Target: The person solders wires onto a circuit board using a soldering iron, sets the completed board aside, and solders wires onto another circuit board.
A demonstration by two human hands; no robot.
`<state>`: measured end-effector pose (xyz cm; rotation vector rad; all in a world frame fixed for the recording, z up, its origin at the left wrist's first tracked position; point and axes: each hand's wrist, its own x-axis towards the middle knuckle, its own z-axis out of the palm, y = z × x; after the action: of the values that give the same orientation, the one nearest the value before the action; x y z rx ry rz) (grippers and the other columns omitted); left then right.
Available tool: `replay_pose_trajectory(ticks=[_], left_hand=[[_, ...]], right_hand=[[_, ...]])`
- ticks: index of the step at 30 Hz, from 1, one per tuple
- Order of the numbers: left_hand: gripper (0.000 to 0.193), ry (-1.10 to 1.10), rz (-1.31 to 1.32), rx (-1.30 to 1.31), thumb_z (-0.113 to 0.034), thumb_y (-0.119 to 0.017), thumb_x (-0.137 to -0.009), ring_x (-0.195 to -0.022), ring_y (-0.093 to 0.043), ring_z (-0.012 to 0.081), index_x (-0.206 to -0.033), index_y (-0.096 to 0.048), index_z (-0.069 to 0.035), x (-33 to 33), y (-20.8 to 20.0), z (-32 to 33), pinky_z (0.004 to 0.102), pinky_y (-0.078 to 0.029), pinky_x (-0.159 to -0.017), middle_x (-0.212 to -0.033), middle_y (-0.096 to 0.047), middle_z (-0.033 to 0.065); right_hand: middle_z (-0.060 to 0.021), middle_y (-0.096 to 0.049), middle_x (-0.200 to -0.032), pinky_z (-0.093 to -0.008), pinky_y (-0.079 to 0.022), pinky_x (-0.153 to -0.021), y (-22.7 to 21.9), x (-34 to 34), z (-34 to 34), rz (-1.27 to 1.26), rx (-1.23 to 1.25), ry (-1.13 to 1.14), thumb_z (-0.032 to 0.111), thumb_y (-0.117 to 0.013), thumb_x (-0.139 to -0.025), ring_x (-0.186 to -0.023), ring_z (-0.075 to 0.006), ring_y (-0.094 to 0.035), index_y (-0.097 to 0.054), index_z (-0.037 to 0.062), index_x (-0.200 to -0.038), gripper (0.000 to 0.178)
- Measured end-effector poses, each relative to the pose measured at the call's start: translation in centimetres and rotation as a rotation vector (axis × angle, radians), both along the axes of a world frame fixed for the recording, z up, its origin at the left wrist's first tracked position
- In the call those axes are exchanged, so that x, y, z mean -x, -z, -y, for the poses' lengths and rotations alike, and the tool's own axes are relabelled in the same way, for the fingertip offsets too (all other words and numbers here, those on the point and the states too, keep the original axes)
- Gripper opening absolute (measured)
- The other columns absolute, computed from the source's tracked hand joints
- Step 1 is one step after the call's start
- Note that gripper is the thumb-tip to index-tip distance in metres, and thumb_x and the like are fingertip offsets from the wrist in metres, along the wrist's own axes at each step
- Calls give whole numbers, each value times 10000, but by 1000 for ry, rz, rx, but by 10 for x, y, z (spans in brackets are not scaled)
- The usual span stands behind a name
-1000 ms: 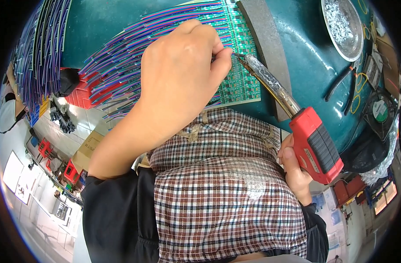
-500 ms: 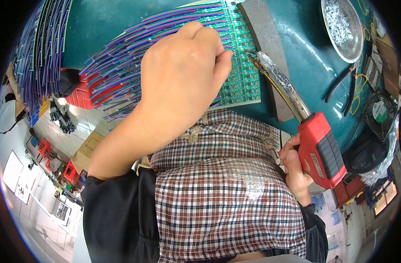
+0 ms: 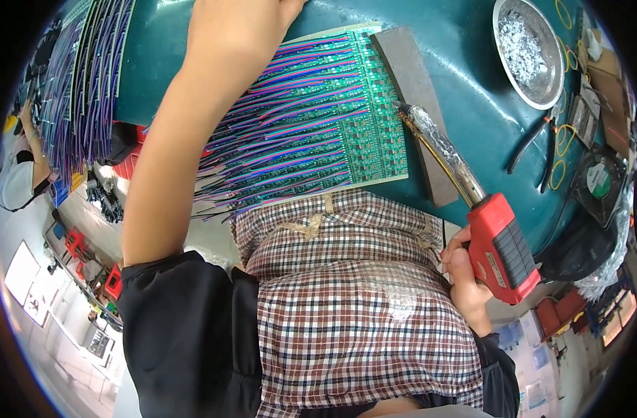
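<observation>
While left hand [image 3: 236, 22] extends forward | fingers unclear | right hand [image 3: 466, 279] curled round soldering gun [image 3: 499, 244]

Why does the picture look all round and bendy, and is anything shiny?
Head view: the fisheye lens curves the room near the black rim; head view: whitish glare streaks the green table; head view: the green circuit boards near the middle look fairly clear.

The table [image 3: 465, 90] is smooth and glossy green. The circuit board [image 3: 389, 150] shines, its wires [image 3: 291, 122] plastic-coated. The soldering gun [image 3: 494, 217] pairs red plastic with a wrinkled, silvery barrel. At upper right, the bowl [image 3: 547, 87] is shiny metal; the apron [image 3: 360, 334] is matt checked cloth.
</observation>
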<state>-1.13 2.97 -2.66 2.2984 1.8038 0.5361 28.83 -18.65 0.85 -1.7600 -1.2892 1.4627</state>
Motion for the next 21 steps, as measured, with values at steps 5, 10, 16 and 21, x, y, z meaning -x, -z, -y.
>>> replay_pose_trajectory(ticks=[5,10,16,21], left_hand=[[163,32,73,29,-97,-753,-838,-887,-601,336,-905,-616,-41,-1,-7,11,412,-486,-782,-908,-574,126],[164,-16,176,152,-108,-756,-853,-864,-594,337,-905,-618,-36,-10,-13,5,407,-485,-771,-908,-579,128],[142,60,-10,40,-93,-728,-881,-875,-607,327,-896,-608,-18,-5,-17,9,407,-485,-760,-865,-582,140],[111,40,337,259,-112,-720,-928,-661,-602,97,-913,-685,-7,-22,-35,53,251,-470,-610,-760,-645,48]], right_hand=[[-69,-599,-762,-224,-410,-527,4,0,2,-16,-25,-2,112,-639,-931,-589,-84,-503,-571,-15,-1095,218],[-64,-585,-753,-228,-420,-540,3,1,1,16,-26,-22,118,-637,-932,-585,-88,-503,-576,-12,-1082,207],[-65,-581,-739,-239,-432,-553,3,3,3,0,-23,-5,121,-640,-927,-568,-92,-494,-575,-21,-1062,207],[-64,-576,-721,-241,-418,-549,2,-4,5,33,-32,7,153,-666,-928,-553,-95,-478,-573,-27,-1070,247]])
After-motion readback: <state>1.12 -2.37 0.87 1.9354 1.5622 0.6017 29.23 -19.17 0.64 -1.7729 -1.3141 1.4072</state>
